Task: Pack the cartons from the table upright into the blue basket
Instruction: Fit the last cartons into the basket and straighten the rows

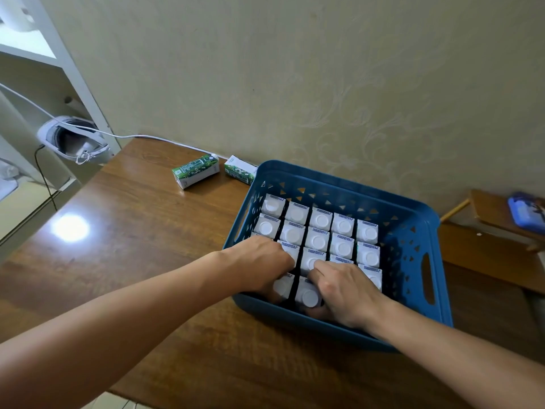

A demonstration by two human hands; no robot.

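Note:
The blue basket stands on the wooden table, right of centre, close to the wall. Several green-and-white cartons stand upright in it in rows, white caps up. Both my hands are inside the basket at its near left. My left hand curls its fingers round an upright carton in the front row. My right hand grips the neighbouring upright carton, thumb on its far side. Two more cartons lie on their sides on the table behind the basket, one at the left and one touching the basket's back left corner.
A white cable runs along the table's far edge to a white round device on the shelf unit at the left. A low wooden stand with a blue object sits beyond the table's right side.

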